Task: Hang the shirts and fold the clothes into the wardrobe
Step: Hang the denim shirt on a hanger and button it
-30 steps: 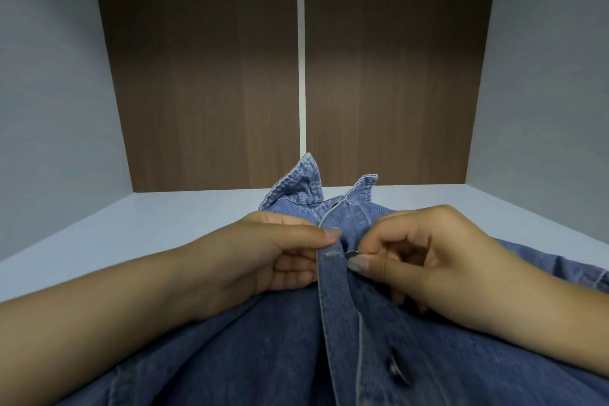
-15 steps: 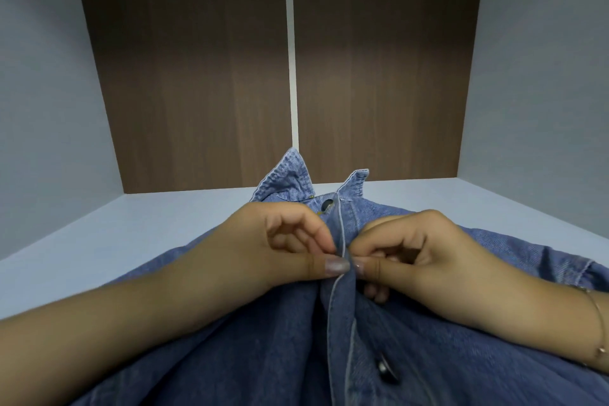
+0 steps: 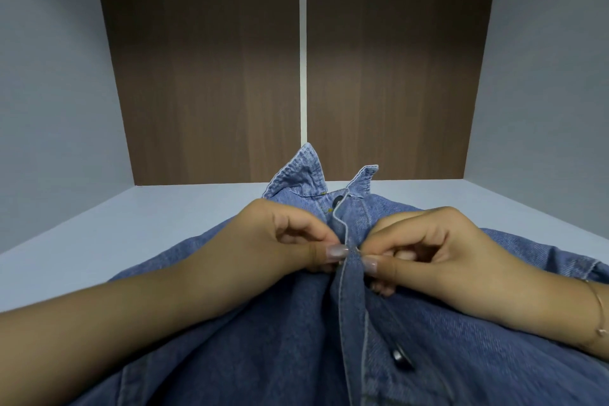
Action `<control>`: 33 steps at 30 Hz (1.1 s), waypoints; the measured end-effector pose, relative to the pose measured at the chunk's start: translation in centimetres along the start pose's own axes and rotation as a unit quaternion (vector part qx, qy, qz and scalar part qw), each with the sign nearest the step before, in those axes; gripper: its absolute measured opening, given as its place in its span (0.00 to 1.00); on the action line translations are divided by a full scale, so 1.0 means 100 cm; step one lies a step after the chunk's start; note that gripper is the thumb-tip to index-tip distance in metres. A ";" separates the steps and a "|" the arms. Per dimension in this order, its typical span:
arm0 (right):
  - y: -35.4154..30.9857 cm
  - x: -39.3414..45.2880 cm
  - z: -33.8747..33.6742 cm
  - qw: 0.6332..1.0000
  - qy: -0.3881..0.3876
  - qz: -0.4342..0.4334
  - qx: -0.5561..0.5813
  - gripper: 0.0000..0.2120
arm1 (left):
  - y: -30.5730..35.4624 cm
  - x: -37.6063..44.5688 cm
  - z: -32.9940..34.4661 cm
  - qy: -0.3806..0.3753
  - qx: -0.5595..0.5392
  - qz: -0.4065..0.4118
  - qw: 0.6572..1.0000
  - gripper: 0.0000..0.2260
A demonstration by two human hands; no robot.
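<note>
Inside the wardrobe, our left hand [image 3: 290, 241] and right hand [image 3: 425, 250] each pinch the placket of the denim shirt [image 3: 263, 333], which lies collar-forward on the pale shelf [image 3: 164, 208]. We judge a slipped pinch could leave the button unfastened, skewing the front for hanging.

We count one denim shirt [image 3: 296, 323], lying on one pale shelf [image 3: 131, 217]. Two dark buttons show on it: one by the collar [image 3: 337, 199], one lower down the placket [image 3: 398, 356]. Two hands work at it, a left hand [image 3: 280, 241] and a right hand [image 3: 428, 250]. One thin bracelet [image 3: 598, 310] circles the right wrist. Behind stand two brown panels [image 3: 211, 76].
</note>
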State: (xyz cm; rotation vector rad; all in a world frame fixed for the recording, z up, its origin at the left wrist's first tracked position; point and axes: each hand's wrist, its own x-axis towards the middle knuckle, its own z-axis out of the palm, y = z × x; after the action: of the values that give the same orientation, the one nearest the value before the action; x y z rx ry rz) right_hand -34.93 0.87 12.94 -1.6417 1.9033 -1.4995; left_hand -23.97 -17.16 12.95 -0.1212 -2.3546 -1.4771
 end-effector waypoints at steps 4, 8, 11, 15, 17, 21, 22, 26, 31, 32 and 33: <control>-0.002 0.000 0.005 0.998 0.009 0.058 0.004 0.06 | -0.001 -0.001 0.000 0.001 0.041 0.045 0.998 0.08; -0.003 0.002 0.008 0.981 0.009 0.178 0.081 0.11 | 0.000 0.000 0.004 0.008 0.108 0.070 0.992 0.07; -0.008 0.003 0.008 0.943 0.013 0.273 0.189 0.16 | 0.000 0.001 0.009 0.026 0.159 0.072 0.984 0.02; -0.016 0.005 0.007 0.923 0.028 0.312 0.223 0.12 | 0.001 0.001 0.010 0.028 0.202 0.086 0.975 0.02; -0.016 0.004 0.011 0.925 0.036 0.312 0.214 0.08 | 0.002 0.002 0.010 0.013 0.212 0.090 0.973 0.02; -0.014 0.003 0.015 0.929 0.054 0.308 0.195 0.06 | 0.003 -0.003 0.007 -0.025 0.181 0.064 0.981 0.11; -0.014 0.004 0.016 0.931 0.056 0.308 0.188 0.06 | 0.003 -0.005 0.006 -0.031 0.164 0.052 0.985 0.12; -0.016 0.008 0.020 0.936 0.077 0.311 0.142 0.09 | 0.002 -0.008 0.008 -0.002 0.142 0.014 0.990 0.15; -0.020 0.010 0.023 0.927 0.090 0.326 0.159 0.10 | 0.006 -0.011 0.008 0.017 0.142 0.007 0.990 0.09; -0.021 0.011 0.022 0.923 0.089 0.332 0.173 0.10 | 0.006 -0.011 0.008 0.021 0.144 0.015 0.989 0.09; -0.022 0.010 0.022 0.918 0.088 0.338 0.185 0.10 | 0.006 -0.012 0.008 0.024 0.154 0.022 0.988 0.09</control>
State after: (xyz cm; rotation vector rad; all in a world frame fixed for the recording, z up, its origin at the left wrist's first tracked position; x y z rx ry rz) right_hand -32.42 -0.87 14.08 -0.6023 1.8364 -1.5797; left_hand -22.89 -16.06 12.79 -0.0568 -2.4887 -1.0670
